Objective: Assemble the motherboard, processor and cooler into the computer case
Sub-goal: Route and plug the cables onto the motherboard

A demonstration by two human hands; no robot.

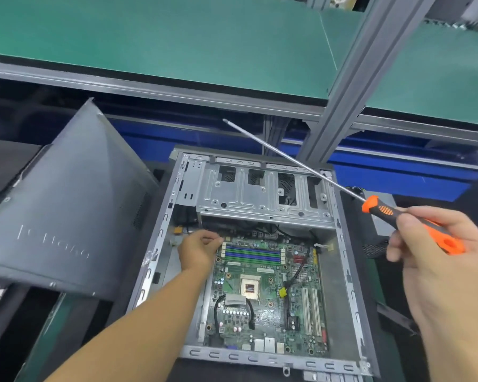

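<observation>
Right hand (436, 266) holds screwdriver (377, 207), shaft slanting up-left, tip away.

Even bright light; blurred, wide-angle-bent edges.

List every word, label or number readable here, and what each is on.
"lenovo", seemingly: raised letters on the grey side panel, smeared, so uncertain.
White stickers on the motherboard: too small to read.
Screwdriver handle: no text legible.
</observation>
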